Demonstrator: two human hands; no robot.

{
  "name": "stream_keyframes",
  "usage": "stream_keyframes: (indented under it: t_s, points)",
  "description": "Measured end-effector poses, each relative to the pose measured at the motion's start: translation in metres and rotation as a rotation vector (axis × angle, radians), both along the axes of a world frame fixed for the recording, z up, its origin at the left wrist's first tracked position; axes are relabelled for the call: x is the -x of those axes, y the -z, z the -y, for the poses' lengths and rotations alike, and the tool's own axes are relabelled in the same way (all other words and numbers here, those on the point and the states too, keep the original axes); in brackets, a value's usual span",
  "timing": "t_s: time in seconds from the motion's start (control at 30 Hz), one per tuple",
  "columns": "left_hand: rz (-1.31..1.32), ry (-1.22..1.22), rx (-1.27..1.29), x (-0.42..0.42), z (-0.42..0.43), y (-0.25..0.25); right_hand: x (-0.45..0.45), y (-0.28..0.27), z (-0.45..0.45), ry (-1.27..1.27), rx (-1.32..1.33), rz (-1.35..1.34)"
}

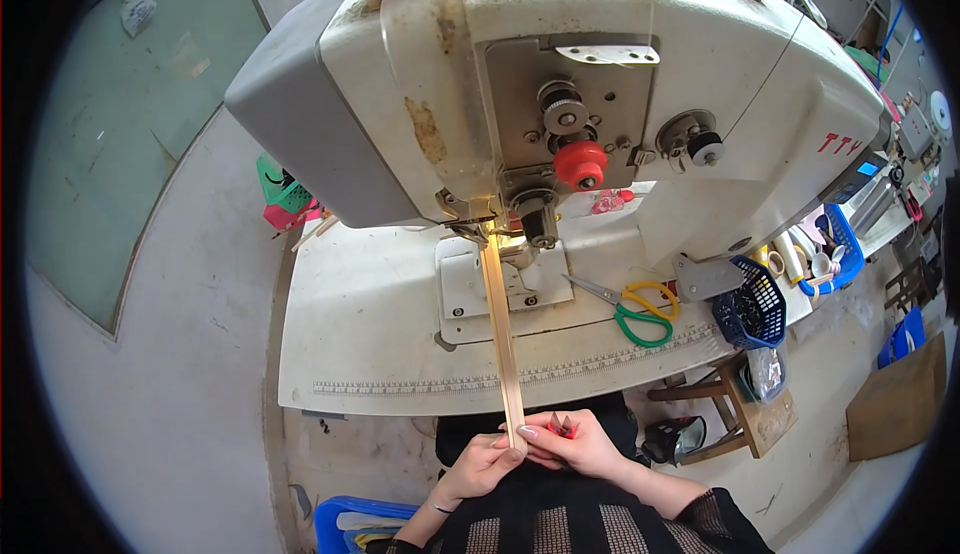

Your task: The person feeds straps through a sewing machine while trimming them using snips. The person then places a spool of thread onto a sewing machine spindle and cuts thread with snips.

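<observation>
A long, narrow beige strap runs from under the needle area of the sewing machine down over the table's front edge to my hands. My left hand is closed, pinching the strap's near end between thumb and fingers. Beside it, touching, my right hand pinches the same end. Small red-handled thread snips are also tucked in my right hand, their short blades pointing up and away from me. The fingers partly hide the strap's end.
Scissors with green and yellow handles lie right of the needle plate. A measuring scale follows the front edge of the white table. A dark blue basket sits at the right, above a wooden stool. A blue tub stands lower left.
</observation>
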State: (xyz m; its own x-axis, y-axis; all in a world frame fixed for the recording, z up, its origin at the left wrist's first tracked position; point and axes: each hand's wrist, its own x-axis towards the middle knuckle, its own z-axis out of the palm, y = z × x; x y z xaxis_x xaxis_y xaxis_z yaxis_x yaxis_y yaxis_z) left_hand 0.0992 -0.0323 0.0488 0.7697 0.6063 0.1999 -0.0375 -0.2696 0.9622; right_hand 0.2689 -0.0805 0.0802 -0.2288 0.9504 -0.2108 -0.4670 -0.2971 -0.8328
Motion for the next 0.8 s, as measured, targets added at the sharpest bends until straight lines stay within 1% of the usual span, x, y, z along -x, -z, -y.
stream_keyframes:
  t_s: [0.6,0.8]
  points:
    - [0.038,0.007,0.001,-0.0004,0.0008,0.0014,0.0000,0.0007,0.0016,0.020,0.027,-0.002]
    - [0.000,0.032,0.040,0.0017,0.0005,0.0000,0.0002,0.0033,0.0019,0.015,0.022,-0.027]
